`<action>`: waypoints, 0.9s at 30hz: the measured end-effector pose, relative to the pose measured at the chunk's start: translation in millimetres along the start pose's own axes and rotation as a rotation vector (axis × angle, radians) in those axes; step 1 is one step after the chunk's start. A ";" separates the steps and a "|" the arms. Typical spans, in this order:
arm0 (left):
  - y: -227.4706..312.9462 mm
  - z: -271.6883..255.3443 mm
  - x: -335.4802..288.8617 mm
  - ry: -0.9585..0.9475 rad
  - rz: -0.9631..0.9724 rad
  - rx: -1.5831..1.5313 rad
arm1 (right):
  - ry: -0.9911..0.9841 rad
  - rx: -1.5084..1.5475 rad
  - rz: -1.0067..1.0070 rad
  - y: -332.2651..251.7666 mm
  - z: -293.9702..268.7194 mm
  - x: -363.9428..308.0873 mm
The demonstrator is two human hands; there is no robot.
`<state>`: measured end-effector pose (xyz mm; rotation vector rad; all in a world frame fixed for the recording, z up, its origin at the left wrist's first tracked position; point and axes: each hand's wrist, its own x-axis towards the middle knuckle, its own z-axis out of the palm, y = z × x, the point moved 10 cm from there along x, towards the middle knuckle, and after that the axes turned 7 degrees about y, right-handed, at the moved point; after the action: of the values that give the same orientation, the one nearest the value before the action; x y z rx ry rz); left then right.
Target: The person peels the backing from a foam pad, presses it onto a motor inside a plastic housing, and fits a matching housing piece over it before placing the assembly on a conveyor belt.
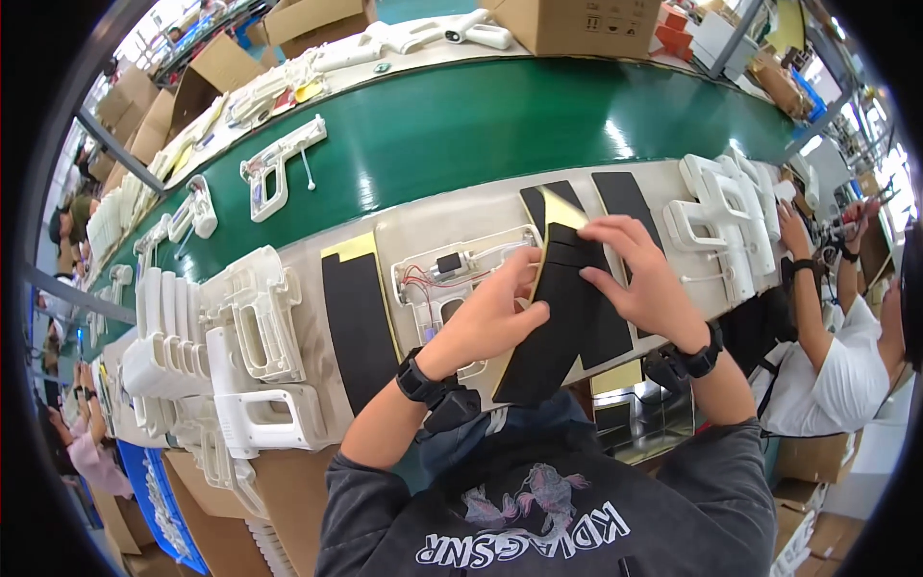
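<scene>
"Two forearms reach up from the lower edge, with black wrist straps (pixel 707 354), elbows out and hands turned inward. What do the hands hold?"

"The left hand (pixel 490 322) grips the long black sheet (pixel 543 351) by its left edge, thumb on the dark face. The right hand (pixel 649 279) curls in at the sheet's upper end, its thumb and fingers only narrowly parted; whether they pinch anything cannot be told."

"And the sheet itself?"

"Tilted, in front of the person, its top leaning right, with yellow backing (pixel 564 213) showing at that upper end. The step looks like working at that end, perhaps parting the backing from the black layer. If so, the move calls for a steady left hold and a fine fingertip pinch at the corner by the right."

"What lies beyond?"

"Just past the left hand, an opened white housing (pixel 437 300) with red wires, partly covered. To its left, another black sheet (pixel 356 322) with a yellow end lies flat; stacked white housings (pixel 255 313) stand further left. Across the table runs a green belt (pixel 461 115), and past its far edge sits a cardboard box (pixel 577 27)."
</scene>
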<state>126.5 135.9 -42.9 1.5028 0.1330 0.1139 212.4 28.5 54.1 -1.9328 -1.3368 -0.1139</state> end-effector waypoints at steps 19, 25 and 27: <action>15.8 -4.5 -146.2 0.450 -0.088 0.059 | -0.518 0.570 0.067 -53.7 77.4 -46.3; -14.5 0.0 -222.6 0.440 -0.177 0.014 | -0.976 0.991 0.106 -95.2 144.5 -76.2; -28.3 -14.5 -242.9 0.637 -0.214 -0.144 | -0.841 0.993 0.020 -99.6 155.2 -54.3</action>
<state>-115.9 110.1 -67.8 1.2557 0.7779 0.4195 53.6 100.3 -26.8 -1.1082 -1.4366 1.2540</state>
